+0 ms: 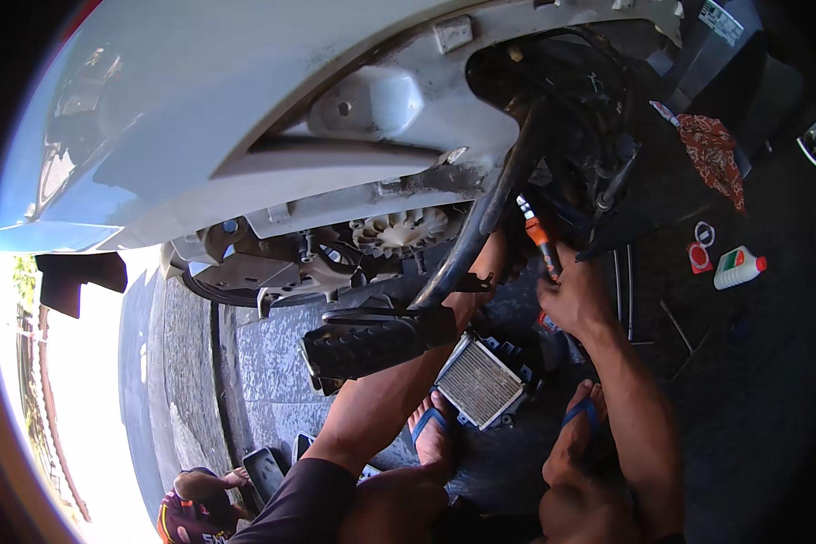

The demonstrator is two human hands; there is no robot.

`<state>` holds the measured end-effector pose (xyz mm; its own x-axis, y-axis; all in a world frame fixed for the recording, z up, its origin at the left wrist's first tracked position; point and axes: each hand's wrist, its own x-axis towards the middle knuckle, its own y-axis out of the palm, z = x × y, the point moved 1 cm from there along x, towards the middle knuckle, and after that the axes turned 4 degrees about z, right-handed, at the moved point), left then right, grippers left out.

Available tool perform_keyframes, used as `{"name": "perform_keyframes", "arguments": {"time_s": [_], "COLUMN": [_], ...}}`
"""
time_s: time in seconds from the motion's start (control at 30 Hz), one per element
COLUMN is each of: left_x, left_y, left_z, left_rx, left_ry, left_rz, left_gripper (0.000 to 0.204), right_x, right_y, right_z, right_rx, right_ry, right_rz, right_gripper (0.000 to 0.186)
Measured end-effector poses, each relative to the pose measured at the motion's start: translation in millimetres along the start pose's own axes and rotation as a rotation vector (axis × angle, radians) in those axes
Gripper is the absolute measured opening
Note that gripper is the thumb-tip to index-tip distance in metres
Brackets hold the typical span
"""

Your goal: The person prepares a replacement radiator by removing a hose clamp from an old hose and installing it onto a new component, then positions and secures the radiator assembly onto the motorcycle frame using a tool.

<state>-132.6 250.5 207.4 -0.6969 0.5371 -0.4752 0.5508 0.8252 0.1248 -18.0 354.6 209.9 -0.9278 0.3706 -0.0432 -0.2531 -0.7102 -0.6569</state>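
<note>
My right hand (571, 295) is closed around an orange-handled screwdriver (540, 239), whose tip points up into the dark underside of a white scooter (245, 109). My left forearm runs up past a black ribbed footrest (372, 344). My left hand (491, 258) goes in behind a black frame tube (480, 227), and its fingers are hidden there. Left of that hand sits a pale finned fan (399, 228) on the engine. A silver radiator (480, 381) lies on the ground between my arms.
My feet in blue sandals (431, 431) rest by the radiator. On the dark ground at right lie a white bottle with a red cap (737, 268), a small red item (700, 257) and a red patterned cloth (712, 154). Another person (195, 508) crouches at lower left.
</note>
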Motion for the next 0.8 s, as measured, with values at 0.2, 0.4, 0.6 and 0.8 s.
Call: {"name": "perform_keyframes", "arguments": {"time_s": [0.2, 0.4, 0.6, 0.8], "left_x": [3.4, 7.7, 5.1, 5.4], "left_y": [2.1, 3.5, -0.8, -0.5], "left_z": [8.0, 24.8, 25.8, 32.7], "left_rx": [-0.105, -0.153, -0.344, -0.304], "left_ry": [0.031, 0.062, -0.043, 0.054], "left_rz": [0.007, -0.053, 0.084, 0.037], "left_gripper": [0.071, 0.076, 0.068, 0.062], "right_x": [-9.6, -35.0, -54.1, -52.9], "right_y": [3.9, 11.7, 20.9, 18.0], "right_z": [-24.0, -14.7, -15.6, -14.6], "right_rx": [0.097, 0.005, -0.061, -0.034], "right_ry": [-0.005, -0.077, -0.006, -0.002], "right_rz": [0.035, -0.101, -0.066, -0.028], "right_gripper": [0.023, 0.037, 0.056, 0.051]}}
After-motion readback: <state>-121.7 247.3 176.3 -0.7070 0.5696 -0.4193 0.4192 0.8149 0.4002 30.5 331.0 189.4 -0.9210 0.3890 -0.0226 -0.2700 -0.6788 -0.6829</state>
